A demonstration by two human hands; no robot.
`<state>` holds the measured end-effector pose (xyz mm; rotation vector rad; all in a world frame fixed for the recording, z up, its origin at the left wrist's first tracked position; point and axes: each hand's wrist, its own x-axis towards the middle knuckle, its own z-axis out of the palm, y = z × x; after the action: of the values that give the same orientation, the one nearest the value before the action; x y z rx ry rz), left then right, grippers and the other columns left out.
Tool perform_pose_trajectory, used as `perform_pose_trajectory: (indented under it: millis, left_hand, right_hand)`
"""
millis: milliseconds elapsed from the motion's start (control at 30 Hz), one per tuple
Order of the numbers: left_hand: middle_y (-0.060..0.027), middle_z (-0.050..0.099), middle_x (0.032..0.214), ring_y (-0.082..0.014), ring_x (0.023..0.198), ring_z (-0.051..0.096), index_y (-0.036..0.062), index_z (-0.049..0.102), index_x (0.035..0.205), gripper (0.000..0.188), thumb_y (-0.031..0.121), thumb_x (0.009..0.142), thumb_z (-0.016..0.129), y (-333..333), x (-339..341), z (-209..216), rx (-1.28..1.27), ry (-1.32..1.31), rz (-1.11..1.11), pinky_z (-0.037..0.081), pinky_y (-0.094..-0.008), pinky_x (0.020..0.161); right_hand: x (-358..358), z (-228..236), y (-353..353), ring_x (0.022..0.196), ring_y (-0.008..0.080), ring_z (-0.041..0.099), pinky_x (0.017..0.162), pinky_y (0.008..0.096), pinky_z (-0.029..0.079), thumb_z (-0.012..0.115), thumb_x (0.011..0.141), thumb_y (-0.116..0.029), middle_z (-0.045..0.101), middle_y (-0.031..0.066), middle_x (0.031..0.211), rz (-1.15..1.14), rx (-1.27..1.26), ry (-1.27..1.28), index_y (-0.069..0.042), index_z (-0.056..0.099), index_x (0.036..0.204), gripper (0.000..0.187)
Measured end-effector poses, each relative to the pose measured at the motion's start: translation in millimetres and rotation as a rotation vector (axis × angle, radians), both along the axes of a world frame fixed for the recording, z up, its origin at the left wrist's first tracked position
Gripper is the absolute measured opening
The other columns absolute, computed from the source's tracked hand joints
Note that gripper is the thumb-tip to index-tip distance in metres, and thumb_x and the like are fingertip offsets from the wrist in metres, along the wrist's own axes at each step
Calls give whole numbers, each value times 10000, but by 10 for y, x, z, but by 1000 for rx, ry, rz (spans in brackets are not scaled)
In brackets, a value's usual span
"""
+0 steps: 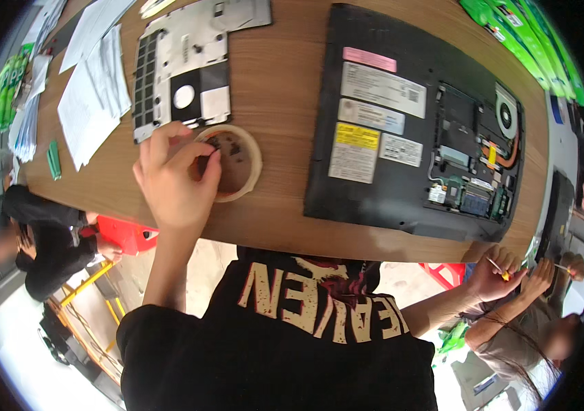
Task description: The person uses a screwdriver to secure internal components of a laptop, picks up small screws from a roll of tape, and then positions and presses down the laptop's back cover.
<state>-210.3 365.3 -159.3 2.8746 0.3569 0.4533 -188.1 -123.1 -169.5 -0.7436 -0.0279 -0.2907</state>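
Left hand (pixel 177 171) over tape roll (pixel 257 164), bench (pixel 282 137) front edge; narrow pinch, contents unclear. Right hand (pixel 496 279) clasps screwdriver (pixel 506 276) off front-right corner.

Count on the table (pixel 282 103): one opened laptop (pixel 377 202), five labels (pixel 382 89) on its base, one exposed fan (pixel 506 118), one detached panel (pixel 206 44), one tape roll (pixel 256 164).

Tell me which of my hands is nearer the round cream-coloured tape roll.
Left. The left hand reaches over the tape roll; the right hand is far to its right, near a corner of the upturned black laptop.
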Motion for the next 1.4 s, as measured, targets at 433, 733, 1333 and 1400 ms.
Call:
perform_pose_trajectory:
  millis: [433,733,1333,1400]
  left_hand:
    - [-141,457,1130,-233,1009,459,-3,628,838,89,-8,749,639,-408,116,478,-389,-383,-253,368,-351,881]
    - [-135,510,1006,-132,821,496,16,522,974,103,44,878,545,-1101,311,563,-1276,4,-634,411,-256,741]
    - [-10,454,776,-64,626,354,58,460,979,72,126,962,476,-1925,289,465,-1944,963,-459,288,-220,559]
    - [-11,459,778,-61,619,355,57,459,981,67,121,964,473,-1919,316,468,-1909,936,-486,288,-214,550]
  right_hand:
    - [26,291,256,590,131,279,590,282,250,422,971,-427,326,12,627,22,-47,-107,-109,368,669,442]
    - [50,538,715,518,127,364,493,272,318,389,934,-555,440,56,582,57,-323,-226,-107,373,653,529]
    - [-251,514,1215,577,110,537,461,234,454,734,603,12,536,60,854,-308,-1563,-400,-5,685,894,296]
    - [-193,472,1210,566,107,531,455,231,451,718,604,-2,548,65,845,-321,-1595,-472,11,680,887,286]
